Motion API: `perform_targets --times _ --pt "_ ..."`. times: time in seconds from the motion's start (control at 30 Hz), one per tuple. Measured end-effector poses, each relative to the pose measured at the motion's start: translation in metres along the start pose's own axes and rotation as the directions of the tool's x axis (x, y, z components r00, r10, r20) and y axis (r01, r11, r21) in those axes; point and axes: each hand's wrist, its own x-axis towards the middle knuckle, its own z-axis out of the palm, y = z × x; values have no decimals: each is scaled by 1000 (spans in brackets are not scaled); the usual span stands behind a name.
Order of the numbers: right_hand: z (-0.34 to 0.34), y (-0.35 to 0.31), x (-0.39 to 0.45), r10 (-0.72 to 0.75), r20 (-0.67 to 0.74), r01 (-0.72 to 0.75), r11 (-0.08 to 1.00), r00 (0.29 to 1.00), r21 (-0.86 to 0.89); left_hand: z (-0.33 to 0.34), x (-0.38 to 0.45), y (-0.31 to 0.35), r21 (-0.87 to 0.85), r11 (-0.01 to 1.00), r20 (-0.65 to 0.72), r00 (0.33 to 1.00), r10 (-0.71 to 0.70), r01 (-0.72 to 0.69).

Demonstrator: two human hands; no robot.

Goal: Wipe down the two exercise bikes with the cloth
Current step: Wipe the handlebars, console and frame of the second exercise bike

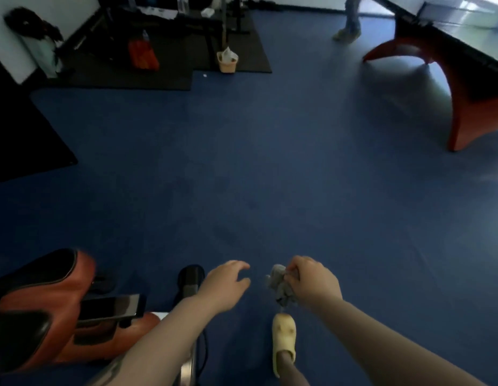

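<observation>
An orange and black exercise bike fills the lower left, with a dark screen on its top and a black handle end just left of my left hand. My left hand hovers with fingers spread and nothing in it. My right hand is closed on a crumpled grey cloth, held above the blue floor to the right of the bike. The two hands are a short gap apart. No second bike is clearly recognisable.
A table tennis table with orange legs stands at the upper right. Black mats with gym gear and a small bin lie at the back. Another person's foot shows at the far top. My yellow slipper is below.
</observation>
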Motion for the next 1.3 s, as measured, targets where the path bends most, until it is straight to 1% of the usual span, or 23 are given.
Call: perform_targets --times 0.1,0.23,0.37,0.43,0.5,0.57,0.63,0.7,0.8,0.87,0.97,1.03,1.17,1.23,1.3 --pt "-20 4 57 -98 47 100 994 994 -34 -14 32 3 -75 992 -121 986 -111 102" --pt "-50 2 126 -257 90 264 961 962 -80 -25 74 20 -151 967 -203 951 -235 207" --pt "-72 -16 187 -384 141 399 912 912 -97 -35 109 45 -267 942 -279 920 -277 203" --pt "-76 -34 213 -428 189 453 884 884 -115 -42 112 43 -328 913 -290 894 -341 242" --pt "-72 -55 233 -476 236 510 852 847 -114 -51 107 28 -366 877 -307 850 -429 310" --pt "-65 -80 250 -538 279 582 806 795 -108 -64 104 4 -415 817 -326 773 -545 401" --pt "-58 -109 269 -595 310 648 756 741 -98 -79 106 -18 -472 757 -328 707 -627 452" --pt "-52 -138 287 -629 324 685 722 707 -93 -94 113 -35 -502 736 -327 689 -647 454" --pt "-51 -180 311 -647 358 716 692 673 -95 -121 128 -51 -566 710 -303 695 -652 420" --pt "-52 -208 331 -664 364 735 672 653 -92 -144 141 -60 -603 696 -317 683 -658 390" --pt "-59 -251 361 -694 343 755 651 633 -77 -186 157 -77 -608 700 -365 651 -666 375" --pt "-64 -274 378 -705 345 765 641 620 -63 -209 165 -84 -632 686 -382 625 -681 360" --pt "-56 -316 412 -742 382 811 583 550 -35 -241 179 -102 -691 640 -394 569 -722 335" --pt "-48 -343 433 -761 411 839 544 502 -18 -258 192 -116 -720 602 -383 525 -760 345" --pt "-44 -371 454 -777 459 879 477 432 -18 -272 206 -127 -758 552 -374 463 -804 346"
